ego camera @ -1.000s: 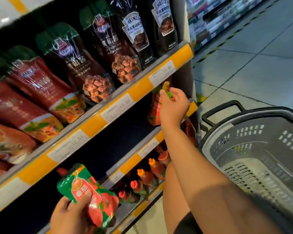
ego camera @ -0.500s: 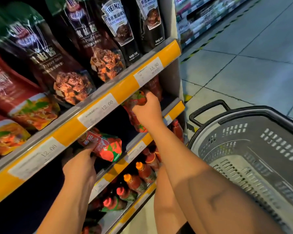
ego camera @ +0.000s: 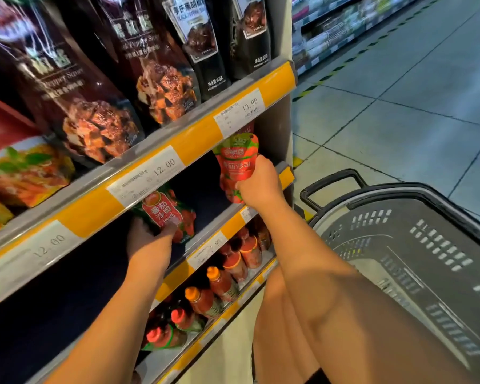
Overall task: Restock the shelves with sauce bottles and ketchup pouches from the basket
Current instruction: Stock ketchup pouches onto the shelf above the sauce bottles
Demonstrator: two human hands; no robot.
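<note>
Under the yellow-edged upper shelf, both hands are in the mid shelf bay w/ a pouch each. Right hand is clenched round the lower part of a red ketchup pouch, thumb side pinching near the bottom; pouch stands upright, long axis vertical, top tucked just behind the 13.90 price tag. It sits at the far right end of the bay, right by the shelf upright.

Left hand grips a second ketchup pouch from below, fingers curled on its lower edge; that one's also upright, maybe tipped back a bit, top hidden behind the 12.00 tag. Can't tell if either pouch base is resting on the shelf floor — too dark in there.

Key relation: each pouch rises straight up from its grip, so by my read the next move is push back + set down, then let go. Gap between the two pouches is open, room for more. Grey basket is just beside the right arm, so right hand's nearer for the next pick; what shows of its inside looks bare. Sauce bottles lined up on the shelf below, untouched by either hand.

Risk: soft pouches flop fwd once released.
</note>
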